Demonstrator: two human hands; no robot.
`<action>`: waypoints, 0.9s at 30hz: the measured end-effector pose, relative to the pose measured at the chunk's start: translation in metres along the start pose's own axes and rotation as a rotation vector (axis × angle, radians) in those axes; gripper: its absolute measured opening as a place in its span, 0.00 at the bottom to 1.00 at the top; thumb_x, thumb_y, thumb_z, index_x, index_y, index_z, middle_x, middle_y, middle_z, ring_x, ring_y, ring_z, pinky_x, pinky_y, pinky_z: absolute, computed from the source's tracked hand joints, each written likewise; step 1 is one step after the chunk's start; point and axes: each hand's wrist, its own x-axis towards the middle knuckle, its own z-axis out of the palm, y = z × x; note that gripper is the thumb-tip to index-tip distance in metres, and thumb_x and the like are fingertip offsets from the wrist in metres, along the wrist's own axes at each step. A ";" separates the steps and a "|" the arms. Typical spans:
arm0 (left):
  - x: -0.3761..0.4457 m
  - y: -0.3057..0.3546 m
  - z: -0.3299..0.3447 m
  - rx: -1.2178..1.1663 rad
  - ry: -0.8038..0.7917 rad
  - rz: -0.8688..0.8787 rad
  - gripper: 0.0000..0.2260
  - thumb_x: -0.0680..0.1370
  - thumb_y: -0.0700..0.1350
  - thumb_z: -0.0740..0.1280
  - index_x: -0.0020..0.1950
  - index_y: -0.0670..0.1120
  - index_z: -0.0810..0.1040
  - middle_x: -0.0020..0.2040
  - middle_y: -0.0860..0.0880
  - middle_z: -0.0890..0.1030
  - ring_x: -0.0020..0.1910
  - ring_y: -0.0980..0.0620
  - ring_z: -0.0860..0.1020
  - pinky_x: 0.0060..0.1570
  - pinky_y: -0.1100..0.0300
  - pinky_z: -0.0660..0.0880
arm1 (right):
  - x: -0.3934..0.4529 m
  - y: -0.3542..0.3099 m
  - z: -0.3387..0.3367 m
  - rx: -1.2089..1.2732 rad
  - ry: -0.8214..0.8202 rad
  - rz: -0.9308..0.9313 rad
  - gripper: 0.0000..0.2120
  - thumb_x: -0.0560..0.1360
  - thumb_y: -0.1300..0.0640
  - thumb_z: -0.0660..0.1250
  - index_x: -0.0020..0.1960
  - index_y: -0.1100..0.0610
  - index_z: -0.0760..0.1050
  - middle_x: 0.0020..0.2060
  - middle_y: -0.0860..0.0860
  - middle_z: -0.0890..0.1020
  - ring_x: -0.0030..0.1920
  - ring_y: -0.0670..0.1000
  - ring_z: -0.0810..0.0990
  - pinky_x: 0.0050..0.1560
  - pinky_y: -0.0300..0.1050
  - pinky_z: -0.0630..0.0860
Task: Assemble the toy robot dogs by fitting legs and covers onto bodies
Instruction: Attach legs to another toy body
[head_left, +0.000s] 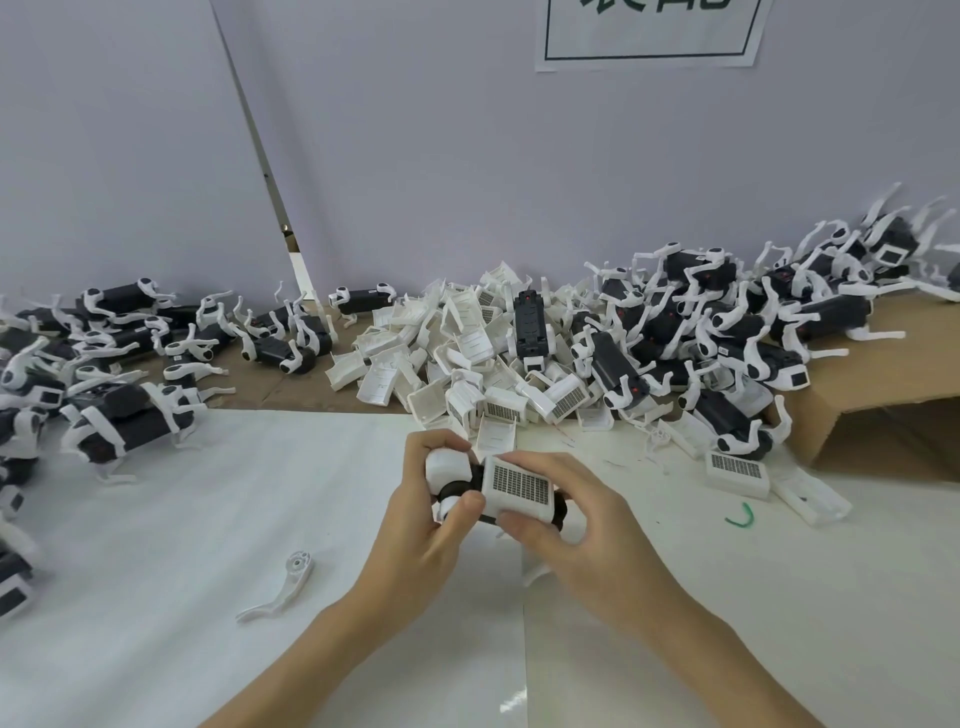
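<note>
Both hands (519, 519) grip one toy dog (498, 491) over white table (208, 519) before grey wall (467, 156).

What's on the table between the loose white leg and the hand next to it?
Nothing. In the head view, only bare white table lies between the loose leg and the left hand, which grips the toy dog.

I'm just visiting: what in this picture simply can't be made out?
- Head view: whether the white cover is clipped fully onto the toy dog; the right hand and left hand hide its body.
- The wall sign: top edge cuts its lettering.
- Toy dogs at far left: cut off, blurred.
- Green scrap: too small to identify.
</note>
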 end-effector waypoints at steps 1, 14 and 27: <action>-0.001 0.000 -0.001 0.005 -0.016 0.011 0.14 0.77 0.53 0.62 0.62 0.58 0.69 0.48 0.57 0.80 0.42 0.53 0.77 0.43 0.51 0.78 | -0.001 0.000 0.002 -0.016 -0.011 0.009 0.20 0.73 0.37 0.72 0.64 0.33 0.76 0.57 0.37 0.80 0.62 0.43 0.79 0.59 0.30 0.71; -0.006 0.000 0.003 0.052 -0.015 0.105 0.15 0.77 0.52 0.66 0.61 0.65 0.70 0.49 0.54 0.81 0.43 0.50 0.81 0.43 0.63 0.77 | 0.000 -0.001 -0.008 -0.206 -0.136 -0.066 0.21 0.76 0.36 0.69 0.67 0.37 0.73 0.56 0.36 0.80 0.59 0.45 0.78 0.57 0.39 0.74; -0.004 0.000 0.006 0.266 0.101 0.190 0.16 0.81 0.61 0.64 0.67 0.68 0.63 0.60 0.61 0.76 0.57 0.53 0.79 0.54 0.68 0.73 | -0.003 0.003 0.000 -0.433 -0.239 -0.089 0.34 0.77 0.34 0.66 0.77 0.36 0.54 0.63 0.31 0.67 0.64 0.37 0.69 0.61 0.33 0.70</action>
